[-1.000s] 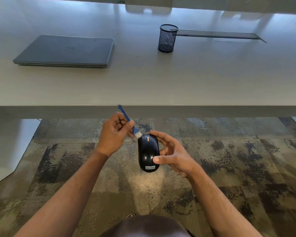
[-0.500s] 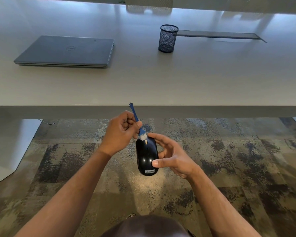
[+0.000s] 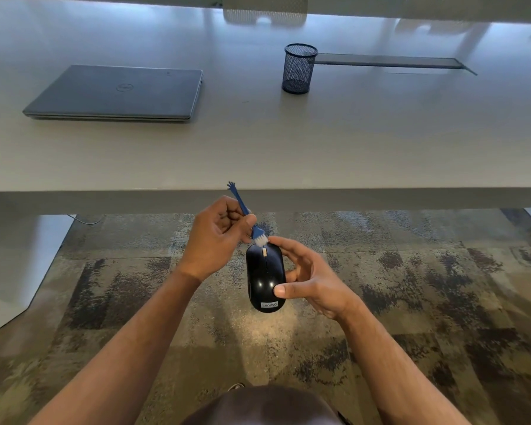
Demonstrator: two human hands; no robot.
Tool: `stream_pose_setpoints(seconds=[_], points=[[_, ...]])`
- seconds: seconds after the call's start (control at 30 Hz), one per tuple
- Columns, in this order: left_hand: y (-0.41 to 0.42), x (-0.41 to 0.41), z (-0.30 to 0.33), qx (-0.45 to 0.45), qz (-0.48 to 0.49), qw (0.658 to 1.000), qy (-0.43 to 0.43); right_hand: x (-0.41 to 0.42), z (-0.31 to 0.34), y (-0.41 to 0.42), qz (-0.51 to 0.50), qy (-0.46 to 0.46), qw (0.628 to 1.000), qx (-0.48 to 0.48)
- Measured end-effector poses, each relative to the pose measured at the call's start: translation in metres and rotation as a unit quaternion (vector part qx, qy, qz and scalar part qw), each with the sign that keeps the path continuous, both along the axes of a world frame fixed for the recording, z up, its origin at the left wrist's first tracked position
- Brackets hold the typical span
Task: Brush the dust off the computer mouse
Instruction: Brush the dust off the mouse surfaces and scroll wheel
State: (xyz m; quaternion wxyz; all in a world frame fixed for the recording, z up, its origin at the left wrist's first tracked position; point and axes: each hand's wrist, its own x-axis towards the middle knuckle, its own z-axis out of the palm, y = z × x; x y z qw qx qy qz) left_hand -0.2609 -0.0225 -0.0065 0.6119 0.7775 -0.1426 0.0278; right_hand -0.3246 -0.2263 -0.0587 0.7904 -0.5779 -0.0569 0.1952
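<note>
Below the desk point(image 3: 258, 167) edge, over the carpet point(image 3: 411, 286), the mouse point(image 3: 265, 277) is clasped by its sides in the right hand point(image 3: 307, 279). Glossy, light and rigid, it looks slippery. The left hand point(image 3: 216, 236) pinches the brush point(image 3: 252, 223), bristles at the wheel.

I read "Lenovo" in pale letters on a small grey tag at the near end of the black computer mouse point(image 3: 265, 279), and a round Dell logo sits mid-lid on the closed grey laptop point(image 3: 120, 92).
</note>
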Motion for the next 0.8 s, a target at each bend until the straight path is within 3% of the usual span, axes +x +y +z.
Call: stream_pose_setpoints(seconds=[0.3,0.57,0.8], points=[[-0.001,0.005,-0.005,0.09,0.024,0.996,-0.007,0.001,0.002,0.003,0.005,-0.001,1.0,-0.015],[-0.009,-0.004,0.015,0.04,-0.02,0.999,-0.025,0.006,0.001,0.004,-0.003,0.014,1.0,-0.011],[-0.015,-0.004,0.018,0.171,-0.075,0.98,-0.075,0.007,0.004,0.006,-0.005,0.018,1.0,-0.013]])
